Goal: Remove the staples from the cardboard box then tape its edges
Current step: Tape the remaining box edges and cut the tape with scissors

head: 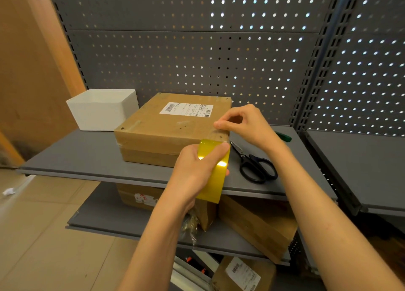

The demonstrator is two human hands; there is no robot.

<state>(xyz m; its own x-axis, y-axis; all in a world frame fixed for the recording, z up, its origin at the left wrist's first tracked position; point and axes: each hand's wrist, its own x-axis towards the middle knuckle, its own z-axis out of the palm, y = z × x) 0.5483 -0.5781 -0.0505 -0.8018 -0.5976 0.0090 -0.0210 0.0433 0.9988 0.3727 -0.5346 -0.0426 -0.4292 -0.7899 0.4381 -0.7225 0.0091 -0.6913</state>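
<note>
Cardboard box [166, 124] sits on the shelf [83, 157], taping step I reckon. My left hand [195, 170] grips tape roll [215, 172], right hand [243, 124] pinches tape end at box's near corner. Next: press down, pull along edge.

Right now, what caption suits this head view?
Left hand holds yellow tape roll while right hand presses tape onto brown cardboard box corner.

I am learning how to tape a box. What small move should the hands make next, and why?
Probably pull the tape roll further down the box corner. The left hand grips the roll, the right hand pins the tape's end on the top edge, and the scissors lie unused.
</note>
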